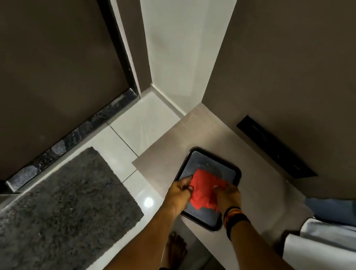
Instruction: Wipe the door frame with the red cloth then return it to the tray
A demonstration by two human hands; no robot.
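A red cloth (203,190) lies bunched in a dark rectangular tray (213,160) that sits on a pale counter. Both hands are down in the tray. My left hand (179,191) pinches the cloth's left edge at the tray's left rim. My right hand (227,198), with dark bands on its wrist, presses and grips the cloth's right side. The door frame (114,42), a dark strip with a pale border, runs up the left side beside a brown door (42,60).
The pale counter (170,152) juts out from a brown wall with a black slot (277,146). A grey shaggy mat (55,214) lies on glossy white floor tiles before a dark threshold. My bare foot (177,248) stands below the counter. White fabric (327,249) lies at right.
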